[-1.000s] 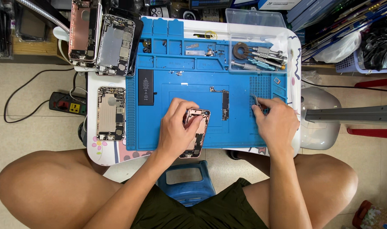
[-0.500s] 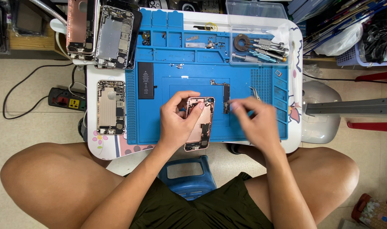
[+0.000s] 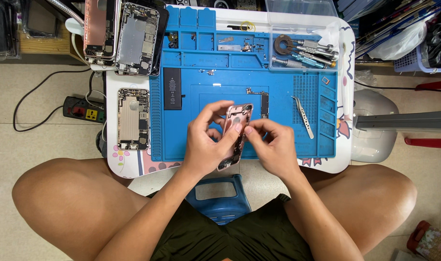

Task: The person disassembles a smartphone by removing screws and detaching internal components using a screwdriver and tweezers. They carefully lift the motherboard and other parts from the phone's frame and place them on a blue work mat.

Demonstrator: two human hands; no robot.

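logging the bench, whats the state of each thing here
pink phone housing: lifted off mat, tilted, held by both hands
left hand: gripping housing
right hand: pinching housing edge
metal tweezers: lying loose on blue mat
black battery: flat on mat

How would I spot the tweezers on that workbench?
Find the blue work mat covering the small white table. To the right of the right hand, the metal tweezers lie loose on the mat. Unlike the screwdrivers in the clear tray above, they are thin, silvery and pointed.
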